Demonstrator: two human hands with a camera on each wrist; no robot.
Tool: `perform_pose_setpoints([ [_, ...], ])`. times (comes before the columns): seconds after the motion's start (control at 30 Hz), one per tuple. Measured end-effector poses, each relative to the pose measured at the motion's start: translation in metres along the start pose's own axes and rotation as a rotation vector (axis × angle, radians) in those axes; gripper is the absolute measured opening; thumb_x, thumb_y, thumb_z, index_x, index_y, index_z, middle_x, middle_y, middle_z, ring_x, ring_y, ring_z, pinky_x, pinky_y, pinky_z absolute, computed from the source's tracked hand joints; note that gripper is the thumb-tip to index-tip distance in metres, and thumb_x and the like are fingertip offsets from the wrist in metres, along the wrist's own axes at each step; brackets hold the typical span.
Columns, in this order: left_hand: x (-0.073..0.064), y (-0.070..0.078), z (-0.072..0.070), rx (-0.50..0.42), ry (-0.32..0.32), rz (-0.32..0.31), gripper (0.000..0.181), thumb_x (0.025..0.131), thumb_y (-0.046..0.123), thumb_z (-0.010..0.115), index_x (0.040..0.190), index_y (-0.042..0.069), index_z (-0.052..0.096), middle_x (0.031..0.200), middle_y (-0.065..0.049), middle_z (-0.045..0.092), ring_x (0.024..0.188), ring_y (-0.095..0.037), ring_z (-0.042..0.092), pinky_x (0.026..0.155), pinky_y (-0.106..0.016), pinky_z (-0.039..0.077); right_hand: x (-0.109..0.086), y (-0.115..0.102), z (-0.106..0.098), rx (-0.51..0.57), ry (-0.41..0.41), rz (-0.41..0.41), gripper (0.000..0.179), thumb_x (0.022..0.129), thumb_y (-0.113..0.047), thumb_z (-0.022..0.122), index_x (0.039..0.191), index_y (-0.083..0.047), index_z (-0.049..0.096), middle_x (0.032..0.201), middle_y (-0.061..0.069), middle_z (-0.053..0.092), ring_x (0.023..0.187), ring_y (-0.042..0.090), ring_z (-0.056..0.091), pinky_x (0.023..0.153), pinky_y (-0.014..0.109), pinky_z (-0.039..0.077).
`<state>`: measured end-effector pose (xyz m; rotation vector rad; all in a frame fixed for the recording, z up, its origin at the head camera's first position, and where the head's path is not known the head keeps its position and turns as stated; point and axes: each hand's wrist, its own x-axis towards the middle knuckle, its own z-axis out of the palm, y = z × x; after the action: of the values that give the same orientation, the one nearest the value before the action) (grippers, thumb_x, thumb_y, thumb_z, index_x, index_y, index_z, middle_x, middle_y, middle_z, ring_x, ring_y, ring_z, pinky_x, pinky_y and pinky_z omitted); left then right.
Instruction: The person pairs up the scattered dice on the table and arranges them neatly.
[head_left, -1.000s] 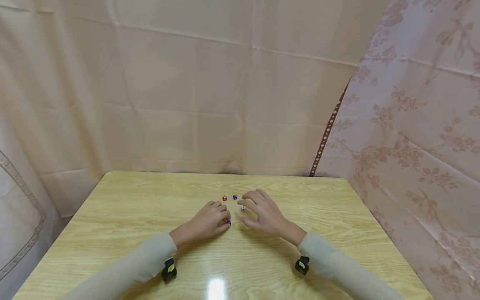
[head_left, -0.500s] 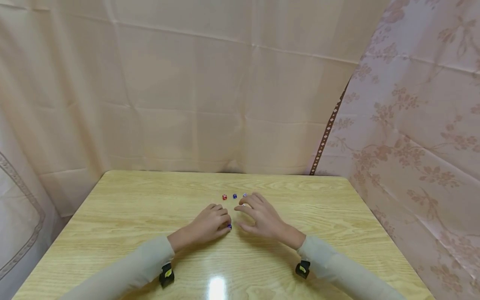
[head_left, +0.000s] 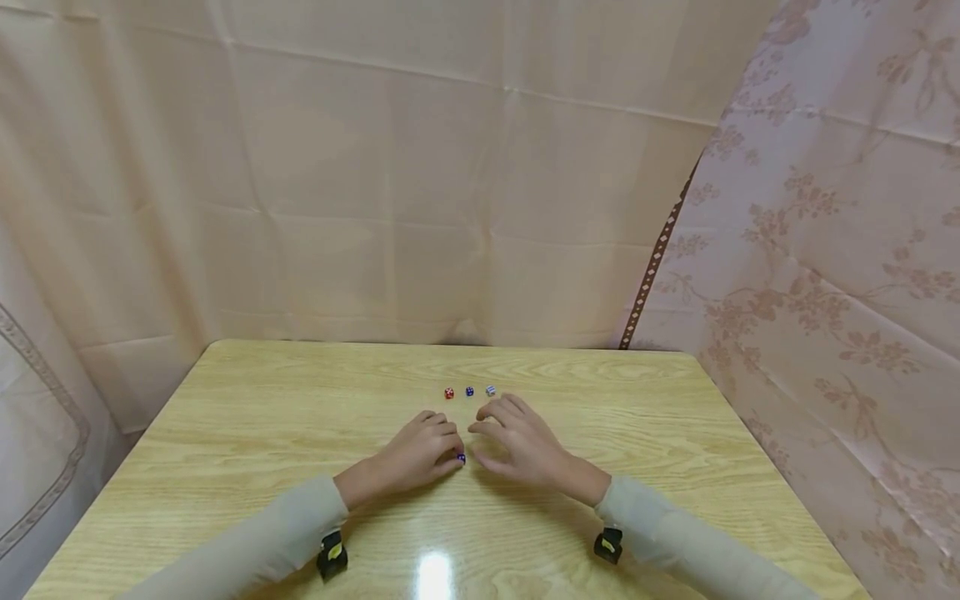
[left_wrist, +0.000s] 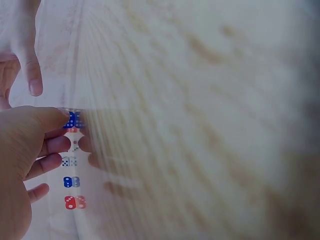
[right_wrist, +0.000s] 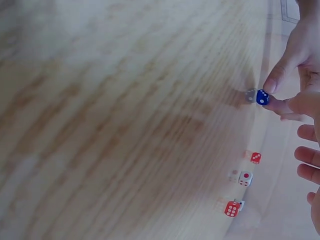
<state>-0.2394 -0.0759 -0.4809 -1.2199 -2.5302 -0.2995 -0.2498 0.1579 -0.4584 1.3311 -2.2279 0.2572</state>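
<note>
My left hand [head_left: 420,450] pinches a blue die [head_left: 461,458] between thumb and finger, low at the tabletop. In the right wrist view, the thumb of that hand lies against the blue die [right_wrist: 262,97], whose white pips show. My right hand [head_left: 521,446] is just to the right, fingers apart and loosely bent, holding nothing. Beyond the hands a red die [head_left: 449,392], another blue die [head_left: 469,391] and a white die [head_left: 491,390] stand spaced in a row. A second red die [right_wrist: 255,158] and a white die [right_wrist: 245,178] are hidden behind my right hand in the head view.
The light wooden table [head_left: 300,383] reflects a lamp near its front edge. A beige curtain [head_left: 375,208] hangs behind it and a pink flowered one [head_left: 825,292] at the right. Black camera straps [head_left: 332,554] sit below both sleeves.
Both hands have drawn slightly toward the body, the left one bringing its blue die along. The far white die came out from behind my right hand, while a nearer white one became covered.
</note>
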Motion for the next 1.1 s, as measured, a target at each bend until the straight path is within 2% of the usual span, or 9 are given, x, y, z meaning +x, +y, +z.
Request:
perform_pose_setpoints([
  [0.5, 0.001, 0.002, -0.001, 0.007, 0.021, 0.038, 0.015, 0.093, 0.035, 0.074, 0.096, 0.02, 0.076, 0.089, 0.009, 0.068, 0.087, -0.011, 0.058, 0.096, -0.039, 0.049, -0.009, -0.006, 0.003, -0.016, -0.093, 0.018, 0.035, 0.083, -0.036, 0.081, 0.111, -0.016, 0.073, 0.112, 0.001, 0.066, 0.106, 0.018, 0.059, 0.097, 0.038, 0.048],
  [1.1, 0.004, 0.004, 0.003, -0.01, 0.048, 0.061, 0.014, 0.092, 0.032, 0.075, 0.096, 0.019, 0.077, 0.088, 0.008, 0.068, 0.088, -0.012, 0.06, 0.096, -0.039, 0.047, -0.014, -0.011, 0.013, -0.016, -0.087, 0.006, 0.028, 0.085, -0.035, 0.08, 0.105, -0.016, 0.074, 0.107, 0.0, 0.065, 0.104, 0.017, 0.059, 0.093, 0.036, 0.047],
])
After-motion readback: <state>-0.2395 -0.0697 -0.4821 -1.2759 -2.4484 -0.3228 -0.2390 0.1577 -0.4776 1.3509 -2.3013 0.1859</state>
